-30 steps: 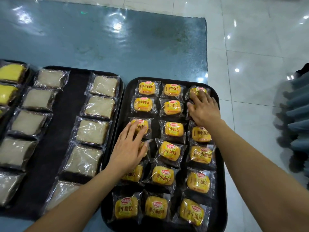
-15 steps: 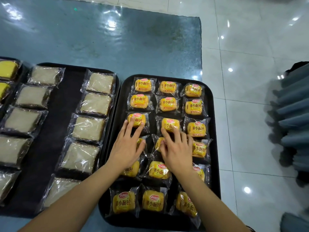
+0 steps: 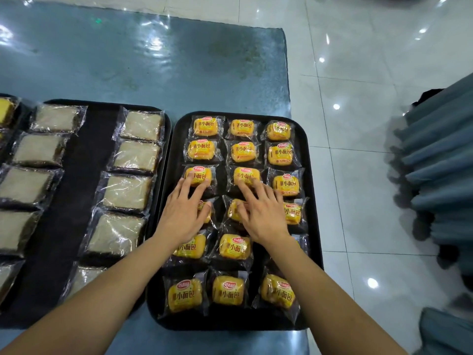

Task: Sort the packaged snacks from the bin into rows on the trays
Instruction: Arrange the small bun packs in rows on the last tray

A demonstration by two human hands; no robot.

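Mid-frame, my flat left hand and right hand lay spread on buns, gripping nothing, probably straightening the tray rows.

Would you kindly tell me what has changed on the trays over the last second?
The right hand came from the far right corner of the black tray to its middle column, fingers flat on yellow wrapped bread packets. Nothing was gripped. The left hand stays on the left column; the pale wrapped cakes are unmoved.

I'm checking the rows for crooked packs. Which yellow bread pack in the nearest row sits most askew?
The rightmost pack in the nearest row: it is turned at an angle, while the other two lie fairly square to the tray.
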